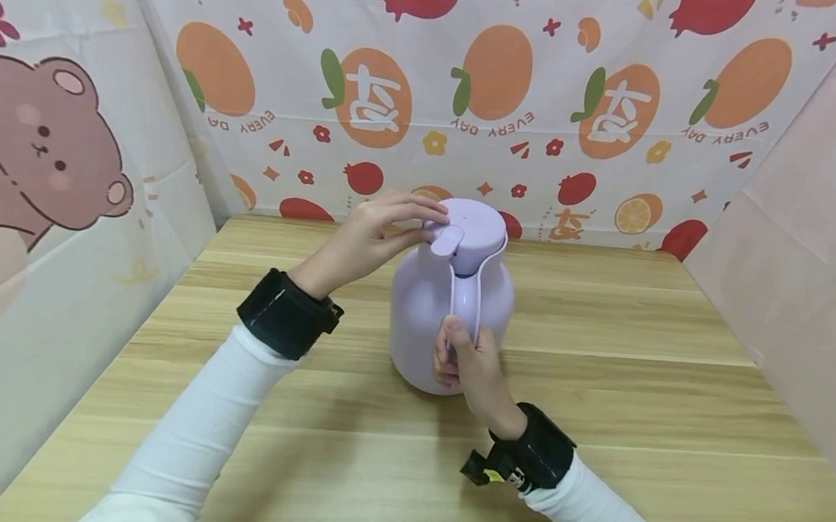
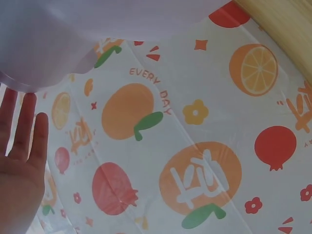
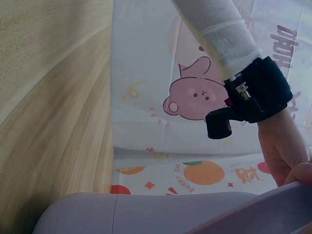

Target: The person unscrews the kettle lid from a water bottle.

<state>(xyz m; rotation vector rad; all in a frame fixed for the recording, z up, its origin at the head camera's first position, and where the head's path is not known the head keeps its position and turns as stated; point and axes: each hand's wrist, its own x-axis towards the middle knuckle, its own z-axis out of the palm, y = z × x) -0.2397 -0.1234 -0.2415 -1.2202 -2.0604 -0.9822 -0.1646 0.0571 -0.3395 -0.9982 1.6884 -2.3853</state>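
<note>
A lilac thermos jug [image 1: 422, 310] stands upright mid-table. My left hand [image 1: 437, 222] reaches in from the left; its fingers lie over the left edge of the lid [image 1: 479, 225] and its thumb pinches in from the front beside the lid's tab [image 1: 447, 240]. My right hand [image 1: 458, 357] grips the low end of the jug's handle [image 1: 465, 297], fingers curled round it. In the left wrist view the jug [image 2: 97, 29] is a blur above the left hand's fingers [image 2: 22, 126]. The right wrist view shows the jug [image 3: 161, 214] from below and the left hand [image 3: 280, 146].
The wooden table [image 1: 636, 373] is walled in by a fruit-print cloth [image 1: 515, 122] at the back, a bear-print sheet [image 1: 40, 154] on the left and a plain pink panel [image 1: 812, 240] on the right. Black straps sit on both wrists.
</note>
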